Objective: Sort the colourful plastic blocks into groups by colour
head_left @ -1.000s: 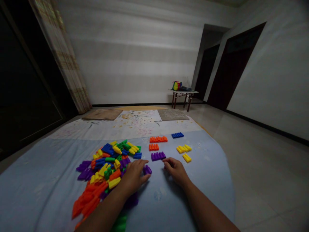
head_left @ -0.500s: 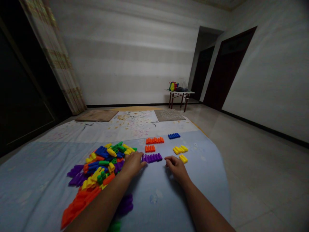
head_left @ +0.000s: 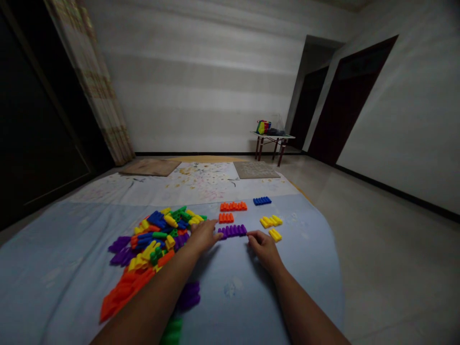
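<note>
A row of purple plastic bullet-shaped building pieces [head_left: 233, 231] lies side by side on the light blue cloth between my two hands. My left hand [head_left: 204, 235] is at its left end, fingers apart and thumb by the row, beside a mixed pile of coloured pieces [head_left: 158, 235]. At the right end is my right hand [head_left: 264, 248], its fingers curled together and the fingertips against or very near the last purple piece. Beyond the purple row lie a short orange row [head_left: 226, 218] and a longer orange row [head_left: 233, 206].
Yellow pieces [head_left: 271, 221] and a pair of yellow ones [head_left: 275, 235] lie right of the rows, with a blue row [head_left: 262, 201] farther back. Loose purple pieces [head_left: 189, 296] are near my left forearm. Two mats lie at the table's far edge; a small table [head_left: 273, 136] stands beyond.
My right fingertips have come up to the right end of the purple row, closing the gap there. The row seems shifted slightly right. The whole view has moved a little.
</note>
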Tool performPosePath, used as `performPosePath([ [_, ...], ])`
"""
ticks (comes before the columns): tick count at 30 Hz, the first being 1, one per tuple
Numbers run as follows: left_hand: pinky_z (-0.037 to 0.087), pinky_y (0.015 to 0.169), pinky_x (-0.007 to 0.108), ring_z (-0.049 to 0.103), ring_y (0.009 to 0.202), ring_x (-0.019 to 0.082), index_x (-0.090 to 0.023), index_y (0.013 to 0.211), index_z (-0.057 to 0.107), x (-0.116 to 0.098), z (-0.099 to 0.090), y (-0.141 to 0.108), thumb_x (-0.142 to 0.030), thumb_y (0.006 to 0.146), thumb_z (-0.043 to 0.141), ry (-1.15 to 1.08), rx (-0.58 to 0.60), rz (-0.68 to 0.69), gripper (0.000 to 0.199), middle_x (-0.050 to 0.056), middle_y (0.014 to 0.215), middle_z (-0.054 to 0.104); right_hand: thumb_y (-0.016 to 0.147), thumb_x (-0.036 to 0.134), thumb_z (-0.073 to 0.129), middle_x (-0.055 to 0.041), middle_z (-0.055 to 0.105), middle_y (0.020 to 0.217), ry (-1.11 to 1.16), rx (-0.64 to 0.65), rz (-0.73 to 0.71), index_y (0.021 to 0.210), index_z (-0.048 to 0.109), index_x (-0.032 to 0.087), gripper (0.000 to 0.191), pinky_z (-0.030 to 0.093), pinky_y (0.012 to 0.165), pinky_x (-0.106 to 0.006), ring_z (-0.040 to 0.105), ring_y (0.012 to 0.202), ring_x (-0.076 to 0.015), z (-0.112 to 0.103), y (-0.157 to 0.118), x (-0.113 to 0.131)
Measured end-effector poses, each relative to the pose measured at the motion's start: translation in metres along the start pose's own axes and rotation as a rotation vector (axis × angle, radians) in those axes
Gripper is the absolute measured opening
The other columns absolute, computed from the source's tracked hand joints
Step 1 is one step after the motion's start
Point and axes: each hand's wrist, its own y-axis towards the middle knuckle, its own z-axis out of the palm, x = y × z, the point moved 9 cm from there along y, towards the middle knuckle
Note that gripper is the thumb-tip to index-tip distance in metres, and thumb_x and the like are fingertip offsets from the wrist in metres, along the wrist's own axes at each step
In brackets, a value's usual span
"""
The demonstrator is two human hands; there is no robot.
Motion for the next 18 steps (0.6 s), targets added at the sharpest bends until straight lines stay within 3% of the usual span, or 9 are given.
performPosePath([
  [2, 0.035, 0.092, 0.034, 0.054, 0.106, 0.022, -0.019, 0.123, 0.051, 0.007, -0.013, -0.017, -0.043, 0.081, 0.044, -0.046, -0.029, 0.013, 0.049, 0.01, 0.112, 0.062, 0.075, 0.043, 0.051, -0.0017, 0.063, 0.063, -0.006, 0.004, 0.003, 0.09, 0.066, 0.013, 0.036, 0.041, 0.05, -0.024, 0.054, 0.053, -0.0139, 0.0, -0.001, -0.001],
  [6, 0.037, 0.086, 0.032, 0.057, 0.093, 0.02, -0.019, 0.101, 0.064, 0.016, -0.026, -0.063, -0.047, 0.082, 0.042, -0.136, 0.015, 0.109, 0.04, 0.007, 0.099, 0.066, 0.075, 0.043, 0.051, -0.0017, 0.063, 0.063, -0.013, 0.012, 0.0, 0.091, 0.066, 0.013, 0.037, 0.04, 0.05, -0.024, 0.054, 0.055, -0.0142, 0.0, -0.001, -0.001],
  [11, 0.032, 0.092, 0.037, 0.053, 0.099, 0.024, -0.025, 0.099, 0.065, 0.021, -0.011, -0.106, -0.046, 0.073, 0.055, -0.078, 0.149, 0.144, 0.035, 0.005, 0.101, 0.065, 0.076, 0.043, 0.05, -0.0024, 0.063, 0.065, -0.038, 0.024, -0.028, 0.091, 0.066, 0.012, 0.037, 0.041, 0.053, -0.025, 0.055, 0.058, -0.0149, 0.001, -0.002, 0.002],
  [14, 0.031, 0.093, 0.039, 0.05, 0.102, 0.026, -0.028, 0.099, 0.065, 0.02, -0.002, -0.115, -0.043, 0.066, 0.064, -0.042, 0.198, 0.15, 0.037, 0.005, 0.104, 0.063, 0.076, 0.043, 0.05, -0.0026, 0.063, 0.064, -0.058, 0.016, -0.031, 0.091, 0.066, 0.012, 0.038, 0.041, 0.053, -0.025, 0.055, 0.057, -0.0152, 0.001, -0.003, 0.003],
  [18, 0.033, 0.088, 0.038, 0.051, 0.098, 0.025, -0.027, 0.091, 0.065, 0.014, 0.001, -0.119, -0.039, 0.066, 0.063, 0.012, 0.224, 0.155, 0.028, 0.004, 0.101, 0.062, 0.076, 0.043, 0.049, -0.0024, 0.063, 0.064, -0.082, 0.012, -0.041, 0.091, 0.066, 0.013, 0.037, 0.041, 0.051, -0.025, 0.055, 0.056, -0.015, 0.001, -0.004, 0.002],
])
